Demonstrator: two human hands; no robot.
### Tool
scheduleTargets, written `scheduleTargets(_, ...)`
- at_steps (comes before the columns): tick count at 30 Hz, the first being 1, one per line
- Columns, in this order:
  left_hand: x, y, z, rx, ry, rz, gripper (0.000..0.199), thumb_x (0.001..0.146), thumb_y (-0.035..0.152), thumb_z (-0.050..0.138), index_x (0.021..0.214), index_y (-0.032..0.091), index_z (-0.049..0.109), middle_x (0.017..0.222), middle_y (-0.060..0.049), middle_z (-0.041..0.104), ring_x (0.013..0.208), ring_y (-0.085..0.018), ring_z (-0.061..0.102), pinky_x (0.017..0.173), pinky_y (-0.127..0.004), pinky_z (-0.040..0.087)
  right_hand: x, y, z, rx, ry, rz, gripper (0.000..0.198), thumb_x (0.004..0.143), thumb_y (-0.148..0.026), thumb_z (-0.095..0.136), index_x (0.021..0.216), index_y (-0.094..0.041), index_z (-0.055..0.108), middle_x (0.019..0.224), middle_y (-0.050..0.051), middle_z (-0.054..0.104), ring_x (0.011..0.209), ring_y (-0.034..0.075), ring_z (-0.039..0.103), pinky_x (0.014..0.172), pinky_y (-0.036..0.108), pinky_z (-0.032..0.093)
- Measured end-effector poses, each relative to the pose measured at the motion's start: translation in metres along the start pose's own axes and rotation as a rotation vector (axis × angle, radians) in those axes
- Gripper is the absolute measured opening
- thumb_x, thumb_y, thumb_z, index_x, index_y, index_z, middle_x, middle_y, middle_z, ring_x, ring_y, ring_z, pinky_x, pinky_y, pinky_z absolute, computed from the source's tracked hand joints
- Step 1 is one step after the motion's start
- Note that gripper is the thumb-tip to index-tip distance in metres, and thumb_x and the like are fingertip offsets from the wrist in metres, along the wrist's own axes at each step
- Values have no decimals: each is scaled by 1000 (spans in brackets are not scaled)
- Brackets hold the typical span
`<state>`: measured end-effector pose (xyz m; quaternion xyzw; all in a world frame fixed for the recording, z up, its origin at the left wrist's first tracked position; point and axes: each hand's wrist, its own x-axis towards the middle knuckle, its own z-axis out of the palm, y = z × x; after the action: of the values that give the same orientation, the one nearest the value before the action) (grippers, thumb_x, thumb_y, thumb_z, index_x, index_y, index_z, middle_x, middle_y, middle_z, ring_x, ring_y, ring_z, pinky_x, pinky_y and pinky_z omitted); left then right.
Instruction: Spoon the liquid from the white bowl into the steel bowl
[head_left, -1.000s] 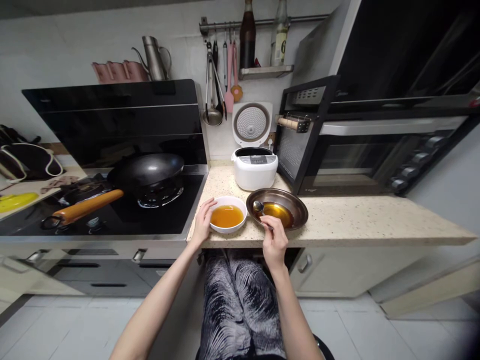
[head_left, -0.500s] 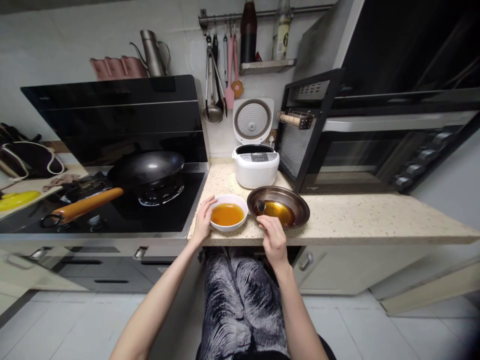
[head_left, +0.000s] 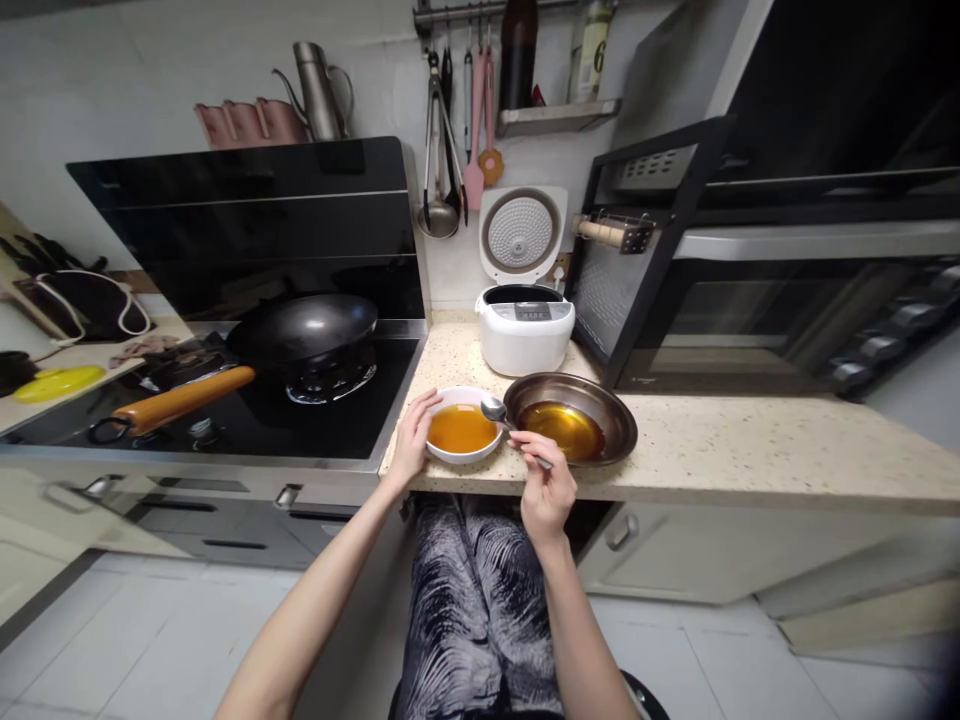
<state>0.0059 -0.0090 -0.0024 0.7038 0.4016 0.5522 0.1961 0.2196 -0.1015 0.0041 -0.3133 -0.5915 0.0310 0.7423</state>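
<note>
My right hand grips the handle of a metal spoon, whose head hangs at the right rim of a white bowl. Amber liquid fills much of that bowl. My left hand holds the bowl's left side, fingers on the rim. Just right of the bowl, a dark metal basin contains more amber liquid pooled at its bottom. Both vessels stand near the counter's front edge.
Behind them a white rice cooker has its lid up. On the stove to the left sits a black wok with a wooden handle pointing forward. A black rack with an oven stands at the right of the counter.
My right hand has brought the spoon leftward out of the dark basin to the white bowl's right rim. My left hand keeps its hold on the bowl. The view has shifted slightly.
</note>
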Motion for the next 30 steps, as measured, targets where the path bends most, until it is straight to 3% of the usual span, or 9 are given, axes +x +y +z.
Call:
scheduleTargets(7, -1, -1, 0, 6, -3, 16, 38, 104, 33, 42, 124, 19, 71, 145, -13, 62, 140, -28, 54, 123, -51, 36, -10, 1, 12, -69, -70, 65, 14, 99, -13, 57, 101, -23, 66, 98, 5, 76, 94, 17, 74, 86, 34, 62)
scheduleTargets(21, -2, 7, -1, 22, -19, -2, 42, 105, 40, 40, 126, 20, 71, 146, -12, 61, 140, -28, 54, 123, -51, 36, -17, 15, 19, -137, -100, 44, 19, 98, -12, 56, 109, -23, 67, 98, 6, 76, 94, 18, 73, 86, 34, 61)
scheduleTargets(30, -2, 7, -1, 24, -23, 2, 42, 105, 38, 40, 126, 18, 71, 145, -13, 61, 140, -29, 54, 123, -50, 36, -18, 15, 24, -75, -58, 170, 12, 100, -17, 55, 97, -22, 66, 94, 4, 74, 93, 17, 72, 85, 33, 60)
